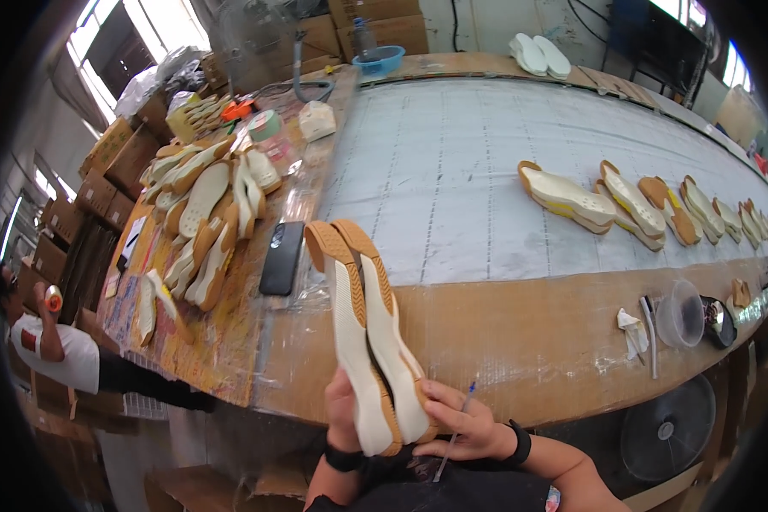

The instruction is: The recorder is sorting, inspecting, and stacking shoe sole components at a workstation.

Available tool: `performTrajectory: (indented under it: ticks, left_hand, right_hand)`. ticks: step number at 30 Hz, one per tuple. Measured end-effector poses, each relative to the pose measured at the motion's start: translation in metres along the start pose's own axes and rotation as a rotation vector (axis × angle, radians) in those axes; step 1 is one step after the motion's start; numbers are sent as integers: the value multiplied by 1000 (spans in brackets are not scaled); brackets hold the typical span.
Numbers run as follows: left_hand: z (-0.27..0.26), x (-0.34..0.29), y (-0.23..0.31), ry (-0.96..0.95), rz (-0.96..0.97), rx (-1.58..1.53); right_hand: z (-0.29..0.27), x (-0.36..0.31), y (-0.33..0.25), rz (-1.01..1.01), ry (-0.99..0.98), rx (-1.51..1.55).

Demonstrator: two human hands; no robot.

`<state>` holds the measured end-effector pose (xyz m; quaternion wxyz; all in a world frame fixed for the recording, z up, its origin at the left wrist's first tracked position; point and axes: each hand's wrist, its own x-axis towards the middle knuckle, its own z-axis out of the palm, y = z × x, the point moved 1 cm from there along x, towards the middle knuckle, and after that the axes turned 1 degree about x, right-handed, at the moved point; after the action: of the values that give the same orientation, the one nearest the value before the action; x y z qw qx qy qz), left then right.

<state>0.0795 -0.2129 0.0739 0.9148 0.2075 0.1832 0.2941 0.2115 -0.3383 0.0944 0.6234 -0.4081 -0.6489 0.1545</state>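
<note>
A pair of cream shoe soles (347,316) with tan rubber treads stands on end in front of me, side by side with a dark gap between them. Wrapped around the left side of their lower end is my left hand (341,411), closed. On the other side my right hand (462,420) grips the lower right edge, fingers bent. A thin clear pen (453,440) with a blue tip also sits between the fingers of that right hand. Both wrists wear black bands. The upper ends of the soles reach over the table's brown edge.
More soles (203,200) lie heaped on the left table beside a black phone (282,258). A row of soles (640,209) runs along the right of the white sheet (427,171). A plastic tub (681,313) sits nearby; a fan (667,427) stands below. Another person (55,346) is at far left.
</note>
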Motion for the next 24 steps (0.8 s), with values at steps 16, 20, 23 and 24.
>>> performTrajectory:
  ticks: [16,20,23,24]
  left_hand:
    - [4,16,25,331,73,417]
    - [0,12,27,312,55,361]
    - [22,9,26,333,-16,414]
    - [29,5,24,301,30,470]
  right_hand:
    - [-326,7,234,862,1177,-1204]
    - [-370,-5,258,907,1294,-607]
    - [-366,-2,247,911,1289,-571]
    - [-361,-1,245,938,1149,-398]
